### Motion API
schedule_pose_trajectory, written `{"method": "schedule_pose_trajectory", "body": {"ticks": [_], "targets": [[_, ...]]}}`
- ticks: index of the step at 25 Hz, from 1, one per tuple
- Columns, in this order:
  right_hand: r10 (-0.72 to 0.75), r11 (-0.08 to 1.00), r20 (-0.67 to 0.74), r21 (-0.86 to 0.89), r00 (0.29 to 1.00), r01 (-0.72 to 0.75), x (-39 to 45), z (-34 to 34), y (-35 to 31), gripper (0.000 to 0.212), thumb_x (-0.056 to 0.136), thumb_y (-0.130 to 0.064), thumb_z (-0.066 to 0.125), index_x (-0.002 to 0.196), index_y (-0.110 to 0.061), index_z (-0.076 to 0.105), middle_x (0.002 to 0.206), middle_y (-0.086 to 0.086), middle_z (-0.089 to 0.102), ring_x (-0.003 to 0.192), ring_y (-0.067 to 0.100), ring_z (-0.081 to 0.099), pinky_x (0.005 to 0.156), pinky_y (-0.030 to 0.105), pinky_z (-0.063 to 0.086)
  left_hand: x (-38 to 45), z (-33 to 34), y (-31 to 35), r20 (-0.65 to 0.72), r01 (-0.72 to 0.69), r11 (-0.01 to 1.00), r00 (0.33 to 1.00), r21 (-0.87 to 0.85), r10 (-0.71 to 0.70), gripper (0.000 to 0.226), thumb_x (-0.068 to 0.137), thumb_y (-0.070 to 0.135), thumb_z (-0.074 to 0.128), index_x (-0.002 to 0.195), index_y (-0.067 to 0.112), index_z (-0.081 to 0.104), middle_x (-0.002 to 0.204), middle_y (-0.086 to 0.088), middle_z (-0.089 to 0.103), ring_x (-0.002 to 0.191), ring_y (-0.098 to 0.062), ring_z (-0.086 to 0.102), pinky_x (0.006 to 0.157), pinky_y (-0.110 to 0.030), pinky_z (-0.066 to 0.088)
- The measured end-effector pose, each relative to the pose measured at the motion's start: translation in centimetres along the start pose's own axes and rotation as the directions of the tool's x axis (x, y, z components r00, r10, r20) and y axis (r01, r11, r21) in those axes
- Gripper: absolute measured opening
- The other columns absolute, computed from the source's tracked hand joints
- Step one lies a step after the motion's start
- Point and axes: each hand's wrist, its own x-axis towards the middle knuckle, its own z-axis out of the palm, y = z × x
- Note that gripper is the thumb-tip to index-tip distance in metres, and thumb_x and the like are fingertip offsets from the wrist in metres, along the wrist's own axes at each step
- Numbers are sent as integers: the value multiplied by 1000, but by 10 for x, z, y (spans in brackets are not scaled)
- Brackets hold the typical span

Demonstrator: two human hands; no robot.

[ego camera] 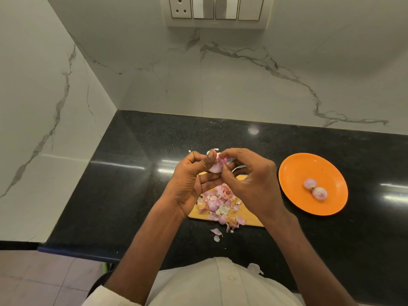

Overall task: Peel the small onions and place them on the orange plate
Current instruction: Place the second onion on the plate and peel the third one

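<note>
My left hand (191,182) grips a small pale-pink onion (215,167) between thumb and fingers, held above the wooden cutting board (248,217). My right hand (249,184) pinches a strip of skin at the onion's top right. A heap of pink and white onion skins (220,202) lies on the board below the hands, with at least one onion among them. Two peeled onions (314,188) sit side by side on the orange plate (293,171) to the right.
The black granite counter (132,173) meets white marble walls behind and to the left. A few skin scraps (216,234) lie off the board toward the counter's front edge. A metal blade (239,167) shows partly behind my right hand.
</note>
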Motion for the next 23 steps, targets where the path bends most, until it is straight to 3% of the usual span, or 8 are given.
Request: {"method": "schedule_pose_trajectory", "body": {"ticks": [5, 8, 12, 17, 20, 23], "targets": [[48, 991, 264, 108, 963, -79, 12, -17, 3, 19, 93, -23, 76, 109, -17, 68, 104, -9, 65, 80, 8, 66, 67, 22, 58, -2, -1, -2, 29, 5, 994, 1000, 107, -9, 44, 88, 39, 74, 116, 7, 60, 102, -19, 76, 79, -28, 77, 68, -36, 65], [98, 981, 412, 116, 906, -158, 14, -22, 7, 27, 91, -31, 81, 110, -25, 62, 107, -8, 65, 74, 16, 67, 64, 30, 60, -3, 2, -4, 20, 29, 993, 999, 116, -32, 57, 97, 36, 69, 129, -9, 57, 102, -21, 73, 62, -19, 72, 60, -31, 62], [100, 975, 372, 147, 923, -164, 9, -14, 6, 21, 93, -27, 79, 102, -27, 60, 99, -5, 66, 76, 19, 66, 65, 39, 61, -5, 4, -3, -3, 13, 991, 1000, 137, -12, 60, 95, 32, 70, 127, -16, 55, 112, -30, 67, 62, -21, 71, 59, -32, 61], [99, 965, 348, 193, 932, -175, 7, -11, 6, 17, 94, -20, 78, 99, -17, 61, 93, -3, 62, 84, 19, 62, 71, 43, 59, -7, 6, -2, -3, 9, 991, 1000, 131, -8, 56, 97, 28, 69, 127, -17, 56, 103, -27, 70, 60, -20, 71, 59, -33, 62], [91, 963, 311, 215, 946, -164, 6, -9, 3, 17, 95, -20, 77, 97, -13, 61, 89, -1, 62, 86, 20, 63, 75, 43, 58, -8, 7, -1, 17, 22, 995, 1000, 96, -24, 53, 93, 31, 71, 126, -10, 61, 99, -20, 75, 66, -23, 73, 64, -34, 65], [133, 941, 278, 266, 951, -210, 7, -11, 5, 17, 97, -27, 70, 99, -12, 63, 93, -1, 67, 92, 23, 68, 76, 48, 61, -8, 4, 1, 60, 37, 999, 997, 30, -38, 38, 93, 31, 70, 117, 2, 64, 98, -15, 76, 71, -23, 76, 67, -31, 65]]}}
